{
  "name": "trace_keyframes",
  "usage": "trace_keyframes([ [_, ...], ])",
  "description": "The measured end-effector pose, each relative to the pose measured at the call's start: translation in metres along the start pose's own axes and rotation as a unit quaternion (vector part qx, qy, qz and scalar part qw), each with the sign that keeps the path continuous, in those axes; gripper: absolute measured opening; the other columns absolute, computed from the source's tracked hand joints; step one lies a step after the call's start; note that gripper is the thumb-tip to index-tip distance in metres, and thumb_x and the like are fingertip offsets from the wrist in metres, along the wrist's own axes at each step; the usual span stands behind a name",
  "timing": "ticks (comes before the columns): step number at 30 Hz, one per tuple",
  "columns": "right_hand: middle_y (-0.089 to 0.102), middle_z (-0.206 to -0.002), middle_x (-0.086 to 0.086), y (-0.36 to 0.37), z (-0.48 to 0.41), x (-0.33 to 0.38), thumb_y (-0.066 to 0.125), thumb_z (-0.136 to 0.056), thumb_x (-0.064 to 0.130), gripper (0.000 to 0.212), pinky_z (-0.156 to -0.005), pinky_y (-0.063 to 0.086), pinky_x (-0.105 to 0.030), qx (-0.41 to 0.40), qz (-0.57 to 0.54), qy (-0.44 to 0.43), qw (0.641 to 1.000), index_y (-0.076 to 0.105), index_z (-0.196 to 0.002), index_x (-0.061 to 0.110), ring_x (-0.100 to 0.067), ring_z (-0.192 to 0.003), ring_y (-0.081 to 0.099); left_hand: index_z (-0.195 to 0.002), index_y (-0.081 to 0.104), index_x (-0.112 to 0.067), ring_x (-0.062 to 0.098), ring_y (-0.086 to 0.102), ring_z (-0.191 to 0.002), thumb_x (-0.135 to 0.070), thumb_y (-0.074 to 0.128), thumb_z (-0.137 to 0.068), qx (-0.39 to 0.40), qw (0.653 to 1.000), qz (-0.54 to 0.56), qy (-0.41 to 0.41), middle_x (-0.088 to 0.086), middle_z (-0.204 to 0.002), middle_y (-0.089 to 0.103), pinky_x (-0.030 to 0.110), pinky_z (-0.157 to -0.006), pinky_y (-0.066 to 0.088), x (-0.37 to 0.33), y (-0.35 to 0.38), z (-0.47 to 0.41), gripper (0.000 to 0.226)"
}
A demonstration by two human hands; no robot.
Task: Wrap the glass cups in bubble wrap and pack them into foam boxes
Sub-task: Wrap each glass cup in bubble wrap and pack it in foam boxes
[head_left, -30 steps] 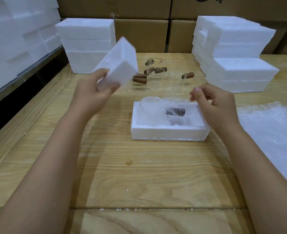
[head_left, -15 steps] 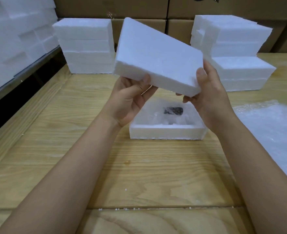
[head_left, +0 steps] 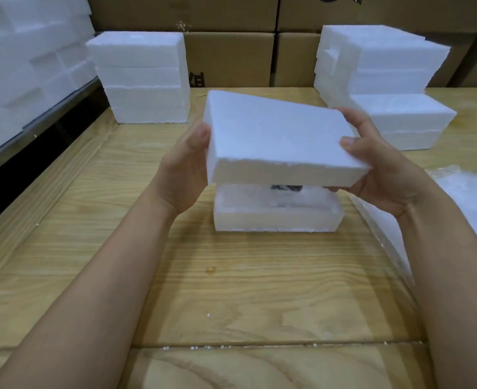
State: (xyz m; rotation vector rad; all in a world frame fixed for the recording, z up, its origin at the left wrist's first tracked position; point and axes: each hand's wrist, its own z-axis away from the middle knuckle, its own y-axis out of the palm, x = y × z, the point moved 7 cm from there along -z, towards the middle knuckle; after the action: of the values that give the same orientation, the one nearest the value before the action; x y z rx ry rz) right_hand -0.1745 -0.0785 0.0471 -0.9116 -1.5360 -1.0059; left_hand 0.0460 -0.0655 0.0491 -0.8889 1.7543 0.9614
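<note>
A white foam lid (head_left: 276, 138) hangs just above the open foam box (head_left: 276, 217) on the wooden table, tilted slightly. My left hand (head_left: 184, 175) grips its left end, thumb on top and fingers underneath. My right hand (head_left: 380, 169) grips its right end the same way. Inside the box a bubble-wrapped glass cup (head_left: 286, 193) with a dark handle shows in the narrow gap under the lid; most of it is hidden.
Stacks of foam boxes stand at the back left (head_left: 144, 77) and back right (head_left: 380, 80). More foam (head_left: 21, 60) is piled along the left edge. A bubble wrap sheet (head_left: 467, 203) lies at the right. Cardboard cartons (head_left: 231, 60) line the back.
The left hand brought the lid from the upper left over the box. The right hand took its other end, and both lowered it closer to the box and more level.
</note>
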Motion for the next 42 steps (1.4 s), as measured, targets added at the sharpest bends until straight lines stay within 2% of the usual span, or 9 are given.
trace_keyframes([
  [4, 0.072, -0.085, 0.012, -0.006, 0.002, -0.008, 0.059, -0.077, 0.018, 0.05, -0.048, 0.054, -0.032, 0.013, 0.019, 0.034, 0.999, 0.043, -0.122, 0.032, -0.018, -0.068, 0.067, -0.118, 0.065, -0.029, 0.017, 0.06, -0.112, -0.053, 0.076, -0.065, -0.002, 1.0, -0.021, 0.004, -0.008, -0.113, 0.068, 0.034, -0.089, 0.049, 0.004, -0.005, 0.003, 0.06],
  [8, 0.07, -0.073, 0.015, -0.013, 0.001, -0.014, 0.063, -0.074, 0.018, 0.045, -0.043, 0.054, -0.033, 0.002, 0.051, 0.054, 0.997, 0.044, -0.11, 0.037, -0.014, -0.063, 0.067, -0.124, 0.056, -0.026, 0.017, 0.059, -0.113, -0.026, 0.055, -0.074, -0.053, 0.995, -0.077, -0.029, -0.009, -0.115, 0.067, 0.036, -0.089, 0.044, 0.017, -0.024, 0.007, 0.05],
  [14, 0.068, -0.081, 0.005, -0.015, 0.002, -0.017, 0.072, -0.07, 0.024, 0.047, -0.043, 0.051, -0.031, -0.021, 0.083, 0.072, 0.994, 0.046, -0.108, 0.032, -0.012, -0.061, 0.066, -0.129, 0.051, -0.039, 0.013, 0.064, -0.099, -0.015, 0.053, -0.079, -0.067, 0.996, -0.044, -0.032, -0.008, -0.109, 0.069, 0.022, -0.067, 0.052, 0.026, -0.033, 0.009, 0.055],
  [19, 0.059, -0.098, -0.002, -0.015, 0.003, -0.013, 0.081, -0.064, 0.037, 0.054, -0.043, 0.049, -0.028, -0.041, 0.15, 0.07, 0.985, 0.048, -0.107, 0.03, -0.007, -0.061, 0.064, -0.112, 0.068, -0.033, 0.011, 0.065, -0.104, -0.007, 0.053, -0.079, -0.065, 0.997, -0.036, -0.035, -0.006, -0.114, 0.069, 0.023, -0.071, 0.054, 0.029, -0.041, 0.01, 0.045],
  [28, 0.057, -0.103, 0.018, -0.019, 0.002, -0.017, 0.075, -0.062, 0.053, 0.047, -0.056, 0.038, -0.022, -0.047, 0.258, 0.067, 0.963, 0.052, -0.101, 0.041, 0.003, -0.065, 0.058, -0.1, 0.068, -0.019, 0.009, 0.065, -0.09, -0.027, 0.055, -0.078, -0.096, 0.989, -0.097, -0.05, -0.003, -0.104, 0.07, 0.019, -0.066, 0.05, 0.03, -0.043, 0.01, 0.027],
  [33, 0.053, -0.116, 0.011, -0.016, 0.004, -0.019, 0.069, -0.054, 0.055, 0.061, -0.061, 0.048, -0.012, -0.035, 0.241, 0.056, 0.968, 0.043, -0.108, 0.042, 0.006, -0.075, 0.064, -0.092, 0.053, -0.016, 0.021, 0.053, -0.09, -0.058, 0.061, -0.059, -0.115, 0.984, -0.133, -0.018, 0.015, -0.101, 0.054, 0.026, -0.067, 0.041, 0.024, -0.024, 0.009, 0.053],
  [37, 0.053, -0.115, 0.0, -0.015, 0.009, -0.017, 0.072, -0.075, 0.036, 0.036, -0.083, 0.048, -0.032, -0.065, 0.2, -0.046, 0.976, 0.045, -0.097, 0.046, -0.019, -0.106, 0.059, -0.097, 0.049, -0.019, 0.039, 0.052, -0.106, -0.089, 0.064, -0.042, -0.109, 0.982, -0.151, -0.019, 0.03, -0.121, 0.051, 0.041, -0.083, 0.04, 0.028, -0.016, 0.011, 0.09],
  [40, 0.057, -0.087, 0.009, -0.009, 0.014, -0.02, 0.062, -0.084, 0.042, 0.009, -0.066, 0.04, -0.021, -0.081, 0.171, -0.076, 0.979, 0.059, -0.077, 0.036, -0.009, -0.074, 0.053, -0.112, 0.045, -0.025, 0.025, 0.055, -0.113, -0.088, 0.065, -0.048, -0.065, 0.985, -0.159, -0.03, 0.017, -0.134, 0.05, 0.034, -0.088, 0.046, 0.032, -0.017, 0.017, 0.091],
  [42, 0.055, -0.08, 0.014, -0.008, 0.017, -0.023, 0.057, -0.081, 0.06, 0.025, -0.056, 0.039, -0.018, -0.082, 0.158, -0.08, 0.981, 0.06, -0.075, 0.035, -0.006, -0.063, 0.049, -0.126, 0.036, -0.031, 0.014, 0.054, -0.119, -0.069, 0.074, -0.059, -0.013, 0.977, -0.209, -0.034, 0.0, -0.139, 0.046, 0.024, -0.089, 0.048, 0.036, -0.018, 0.024, 0.086],
])
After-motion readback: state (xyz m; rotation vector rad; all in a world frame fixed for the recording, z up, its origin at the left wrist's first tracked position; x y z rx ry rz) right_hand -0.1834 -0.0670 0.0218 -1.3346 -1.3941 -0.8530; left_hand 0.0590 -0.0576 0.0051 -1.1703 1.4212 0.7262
